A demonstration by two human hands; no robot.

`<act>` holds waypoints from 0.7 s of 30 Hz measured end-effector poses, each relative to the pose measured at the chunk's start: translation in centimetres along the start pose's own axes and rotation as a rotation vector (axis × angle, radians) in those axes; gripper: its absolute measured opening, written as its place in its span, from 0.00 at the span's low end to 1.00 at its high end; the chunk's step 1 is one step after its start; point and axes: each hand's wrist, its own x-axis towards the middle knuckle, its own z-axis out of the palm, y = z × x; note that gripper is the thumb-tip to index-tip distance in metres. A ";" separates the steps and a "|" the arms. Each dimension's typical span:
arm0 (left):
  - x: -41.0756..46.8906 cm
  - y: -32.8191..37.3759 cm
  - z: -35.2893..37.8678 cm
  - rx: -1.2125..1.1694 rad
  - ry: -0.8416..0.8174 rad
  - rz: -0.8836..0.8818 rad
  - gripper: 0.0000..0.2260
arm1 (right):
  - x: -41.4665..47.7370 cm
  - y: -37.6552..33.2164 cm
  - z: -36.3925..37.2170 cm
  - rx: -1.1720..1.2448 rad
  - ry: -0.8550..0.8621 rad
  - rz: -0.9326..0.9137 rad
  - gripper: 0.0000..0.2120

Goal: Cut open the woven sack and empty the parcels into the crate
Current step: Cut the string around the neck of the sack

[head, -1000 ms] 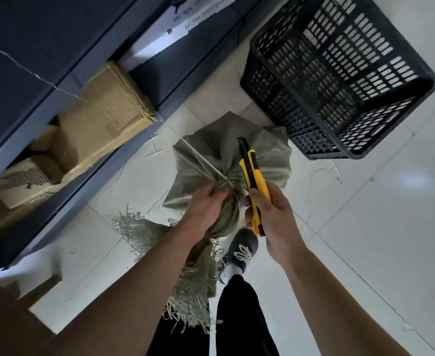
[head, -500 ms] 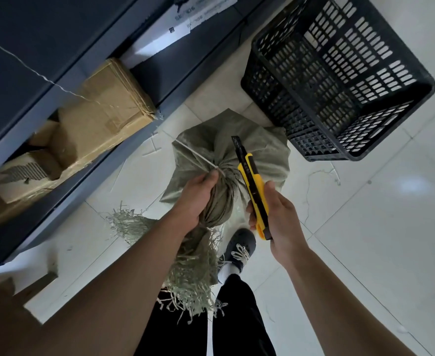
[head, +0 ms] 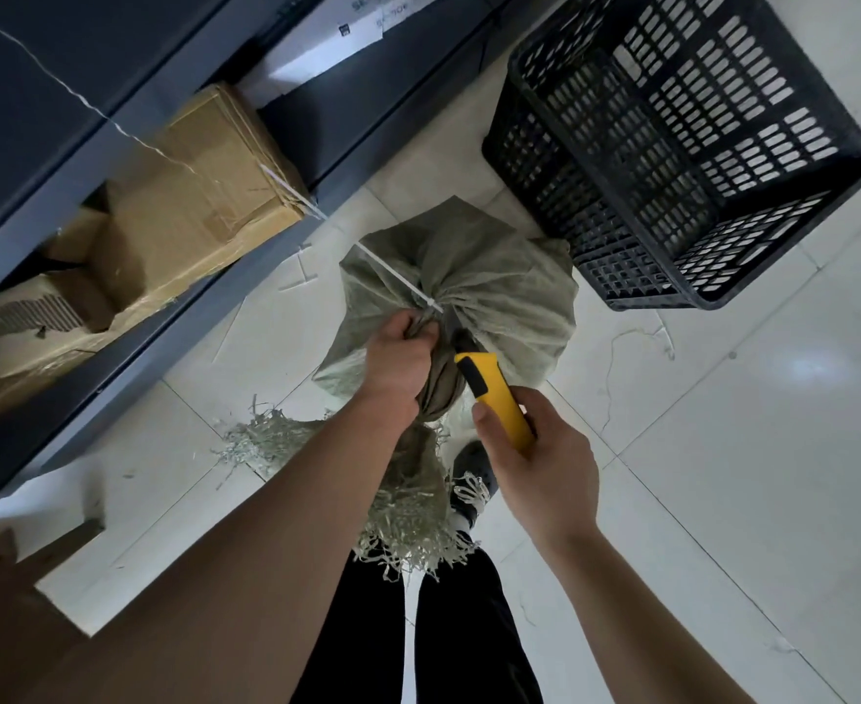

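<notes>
**On the floor: tied sack, knife at the neck**

On the tiled floor beside the black slatted crate (head: pixel 682 144), the grey-green woven sack (head: pixel 499 287) stands bulging, its neck cinched by a white cable tie (head: pixel 397 282), its frayed end hanging loose. Left hand (head: pixel 397 363) is clenched around the gathered neck. Right hand (head: pixel 540 459) grips a yellow utility knife (head: pixel 494 393), tip against the neck.

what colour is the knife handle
Yellow with a black slider, on the knife in the right hand; the head view shows it clearly.
</notes>
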 end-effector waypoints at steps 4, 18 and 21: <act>-0.2 0.1 0.3 -0.010 0.028 0.009 0.12 | -0.2 0.5 0.4 -0.062 -0.007 -0.027 0.22; -0.9 -0.7 0.9 -0.053 0.014 0.039 0.11 | -0.8 0.6 1.3 -0.186 0.114 -0.053 0.21; -1.3 -0.5 1.2 0.006 0.021 0.121 0.09 | -1.2 0.5 1.7 -0.178 0.141 -0.020 0.24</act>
